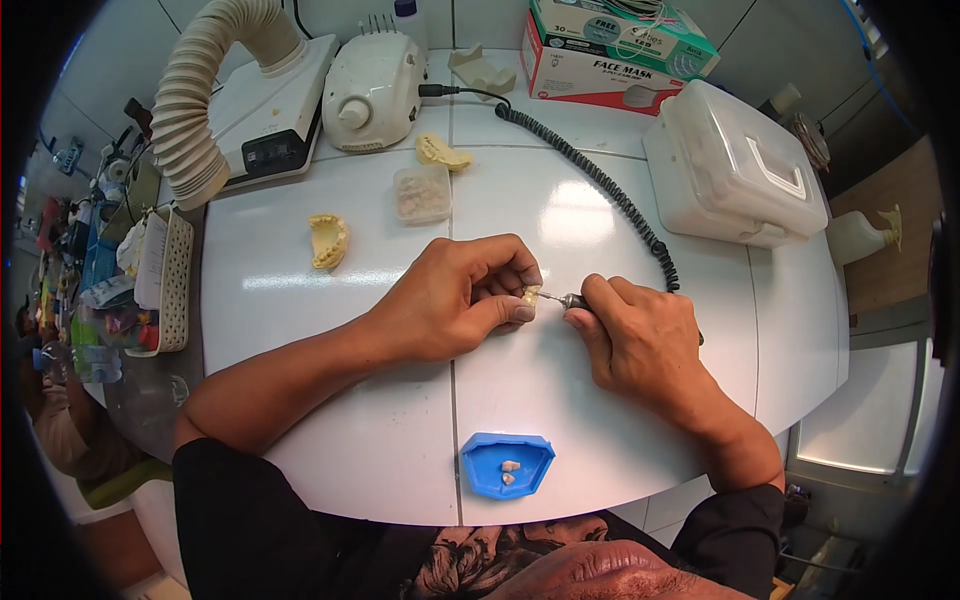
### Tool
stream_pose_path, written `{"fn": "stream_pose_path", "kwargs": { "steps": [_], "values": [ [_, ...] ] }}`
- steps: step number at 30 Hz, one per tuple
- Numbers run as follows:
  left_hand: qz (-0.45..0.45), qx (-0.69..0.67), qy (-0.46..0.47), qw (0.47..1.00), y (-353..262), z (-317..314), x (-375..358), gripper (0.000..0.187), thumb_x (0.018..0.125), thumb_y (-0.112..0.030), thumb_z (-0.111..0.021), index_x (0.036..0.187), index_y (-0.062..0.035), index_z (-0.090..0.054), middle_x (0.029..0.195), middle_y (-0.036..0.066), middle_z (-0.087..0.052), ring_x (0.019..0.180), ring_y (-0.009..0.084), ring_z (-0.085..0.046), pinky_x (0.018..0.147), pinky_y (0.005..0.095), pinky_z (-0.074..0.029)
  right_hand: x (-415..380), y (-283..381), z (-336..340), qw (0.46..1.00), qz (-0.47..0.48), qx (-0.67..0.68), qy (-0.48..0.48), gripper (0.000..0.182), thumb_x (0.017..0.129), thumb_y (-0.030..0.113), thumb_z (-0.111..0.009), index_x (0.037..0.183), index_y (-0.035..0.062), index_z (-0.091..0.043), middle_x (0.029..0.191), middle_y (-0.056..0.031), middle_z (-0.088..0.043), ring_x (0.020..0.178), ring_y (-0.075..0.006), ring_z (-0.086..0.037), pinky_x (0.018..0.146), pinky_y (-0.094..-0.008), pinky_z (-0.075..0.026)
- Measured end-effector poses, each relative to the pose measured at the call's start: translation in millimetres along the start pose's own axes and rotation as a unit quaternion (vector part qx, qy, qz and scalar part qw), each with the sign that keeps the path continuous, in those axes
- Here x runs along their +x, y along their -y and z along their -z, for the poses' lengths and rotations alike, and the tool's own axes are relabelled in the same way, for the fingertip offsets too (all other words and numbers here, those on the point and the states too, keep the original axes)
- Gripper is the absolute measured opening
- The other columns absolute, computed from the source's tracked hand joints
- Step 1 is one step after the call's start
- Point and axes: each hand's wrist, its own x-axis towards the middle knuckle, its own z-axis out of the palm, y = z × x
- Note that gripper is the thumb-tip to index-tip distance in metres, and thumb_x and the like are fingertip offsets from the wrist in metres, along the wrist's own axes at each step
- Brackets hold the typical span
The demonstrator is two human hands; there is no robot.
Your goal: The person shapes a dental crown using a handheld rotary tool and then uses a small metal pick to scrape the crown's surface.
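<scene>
Over the middle of the white table, my left hand (455,300) pinches a small pale yellowish piece (531,296) between thumb and fingers. To its right, my right hand (640,335) is closed around a rotary handpiece (574,301), whose thin tip points left and meets or nearly meets the piece. A black coiled cord (600,172) runs from the handpiece side up to a white control unit (372,92). Below the hands, a blue tray (480,485) near the table's front edge holds small pinkish-white bits. A yellow dental cast (327,241) lies left of my left hand.
Behind the hands are a clear small box (422,194) and another yellow cast (442,152). A ribbed hose (185,110) arches at the back left above a white machine (270,130). A white case (735,165) and mask boxes (610,75) stand at the back right; a basket (175,285) sits left.
</scene>
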Motion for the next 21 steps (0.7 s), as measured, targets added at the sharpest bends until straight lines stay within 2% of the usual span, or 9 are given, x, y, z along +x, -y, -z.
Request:
{"fn": "stream_pose_path", "kwargs": {
  "steps": [21],
  "values": [
    [0.016,-0.007,0.008,1.0,-1.6,0.8,-0.6,0.018,0.103,0.003,-0.071,0.12,0.0039,-0.067,0.103,0.008,-0.078,0.098,0.0119,-0.075,0.091,0.0282,-0.063,0.4,-2.3,1.0,1.0,0.0,0.012,0.011,0.027,0.107,0.032,-0.072,0.096,0.0084,-0.066,0.07,-0.0076,-0.062,0.056,-0.0318,-0.065,0.05,-0.0452,-0.049]
  ]
}}
